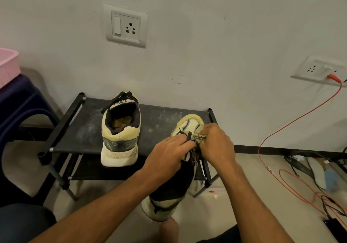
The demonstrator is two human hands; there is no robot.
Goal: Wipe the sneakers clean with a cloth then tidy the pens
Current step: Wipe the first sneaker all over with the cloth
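- Yellowed cream mesh with black lining: the held sneaker [187,122] lies tilted at 5 o'clock from the middle of the view. Its toe points to 12 o'clock over the right end of the shoe rack [82,130], and its heel hangs past the rack's front edge toward the person.
- The left hand [167,152] comes in from 7 o'clock. Its fingers are curled and pinch the black tongue and laces of the held sneaker.
- The right hand [216,141] comes in from 5 o'clock. Its fingers are bunched round a small patterned cloth [200,138], which is pressed against the upper just beside the laces; the two hands almost touch.
- The standing sneaker [120,135] sits upright on the rack's dusty black top shelf, at 9 o'clock from the held one and well apart from it. Its heel faces the person and slightly overhangs the front bar.
- A wall socket [125,25] with a switch is at 12 o'clock above the standing sneaker.
- A second socket [317,70] is at 3 o'clock, and a red cable [293,122] runs from it down to the floor at 4 o'clock.
- A pink basket [8,64] rests on a dark blue chair [22,100] at 9 o'clock.
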